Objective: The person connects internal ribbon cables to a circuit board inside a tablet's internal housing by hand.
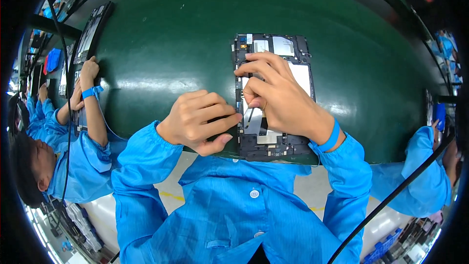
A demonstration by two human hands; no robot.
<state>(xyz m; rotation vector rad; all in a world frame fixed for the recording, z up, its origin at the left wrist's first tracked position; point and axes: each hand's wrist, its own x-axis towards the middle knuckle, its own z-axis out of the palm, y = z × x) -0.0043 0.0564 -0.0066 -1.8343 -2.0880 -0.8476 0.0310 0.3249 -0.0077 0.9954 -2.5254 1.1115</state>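
An opened tablet (pixel 249 152) lies upright in front of me on the green tabletop, its black frame, small boards and silver panels exposed. My right hand (pixel 281 93) is over its middle, thumb and index finger pinched together and the other fingers reaching toward its left edge. Below that pinch shows a thin dark strip (pixel 250 115); whether it is held or part of the tablet I cannot tell. Beside the tablet's left edge is my left hand (pixel 198 122), loosely bent with thumb apart and nothing visible in it. One of its fingertips meets that edge.
A blue band (pixel 330 137) circles my right wrist. Left along the green table (pixel 166 34), a co-worker's hands (pixel 89 76) are at another opened device (pixel 93 32). A second co-worker's blue sleeve (pixel 421 146) is at the right. A black cable (pixel 391 200) crosses the lower right.
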